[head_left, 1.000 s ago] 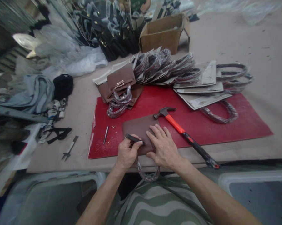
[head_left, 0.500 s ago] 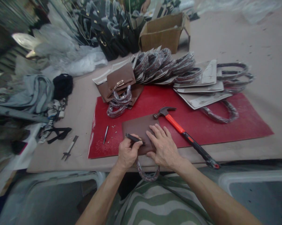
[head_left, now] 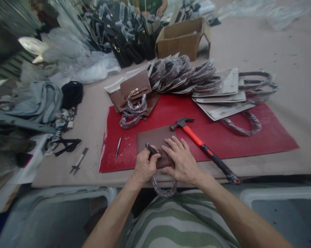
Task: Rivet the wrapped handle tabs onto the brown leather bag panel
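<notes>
Left hand (head_left: 144,167): lower centre, clenched around a dark punch (head_left: 151,148).
Right hand (head_left: 182,161): released, flat on the brown panel (head_left: 155,139).
Panel: on the red mat (head_left: 222,137), centre.
Hammer (head_left: 204,149): just right.
Writing: none legible.

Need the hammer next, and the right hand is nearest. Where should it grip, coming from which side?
Grip the hammer on its black grip end, near the table edge. It lies flat on the red mat, head pointing away, handle slanting toward the right hand. Come from above, fingers wrapping across the handle.
</notes>
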Motion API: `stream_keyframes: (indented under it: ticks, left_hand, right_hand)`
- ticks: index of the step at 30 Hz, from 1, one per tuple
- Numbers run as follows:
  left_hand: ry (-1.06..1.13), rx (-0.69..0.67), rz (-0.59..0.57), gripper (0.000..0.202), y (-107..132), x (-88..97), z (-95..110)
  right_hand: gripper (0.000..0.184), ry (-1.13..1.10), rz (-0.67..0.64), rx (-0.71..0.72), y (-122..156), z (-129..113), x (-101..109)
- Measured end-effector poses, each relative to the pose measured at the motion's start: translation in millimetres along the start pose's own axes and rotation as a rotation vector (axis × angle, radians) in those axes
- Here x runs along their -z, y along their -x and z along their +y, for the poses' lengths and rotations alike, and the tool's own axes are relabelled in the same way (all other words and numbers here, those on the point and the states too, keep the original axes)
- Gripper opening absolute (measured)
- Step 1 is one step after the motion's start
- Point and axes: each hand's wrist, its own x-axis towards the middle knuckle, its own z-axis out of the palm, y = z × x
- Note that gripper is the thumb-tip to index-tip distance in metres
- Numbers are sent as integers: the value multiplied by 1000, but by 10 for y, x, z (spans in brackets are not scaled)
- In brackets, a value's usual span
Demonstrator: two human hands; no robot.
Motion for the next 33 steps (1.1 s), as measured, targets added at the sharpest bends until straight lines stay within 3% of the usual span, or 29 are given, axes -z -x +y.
stream_keyframes:
  ticks: [4, 6, 8, 13, 18, 21, 27, 30, 33]
  left_hand:
    - [-6, -30, -10, 8, 23, 2, -12]
    - [-1, -33, -10, 7, 31, 2, -17]
    - [9, -44, -11, 6, 37, -2, -27]
    - [6, -95, 8, 4, 46, -43, -82]
    - [-51, -219, 25, 5, 60, -89, -128]
    - [-43, -236, 34, 7, 68, -93, -139]
    - [-37, -253, 42, 8, 62, -89, -145]
    - [-33, -245, 28, 9, 62, -96, -143]
    - [-18, -227, 16, 8, 69, -105, -138]
  right_hand:
    - [50, -172, 247, -24, 135, 170, 166]
    - [38, -71, 394, -124, 226, 274, 310]
    - [35, 113, 427, -212, 318, 377, 453]
    - [32, 432, 105, -381, 427, 445, 653]
    - [18, 435, -129, -538, 287, 298, 721]
    - [7, 193, -151, -626, 191, 240, 772]
    - [18, -1080, -131, -1019, 104, 90, 772]
    - [11, -1209, -84, -1069, 75, 10, 735]
    - [21, -1058, 3, -989, 57, -119, 809]
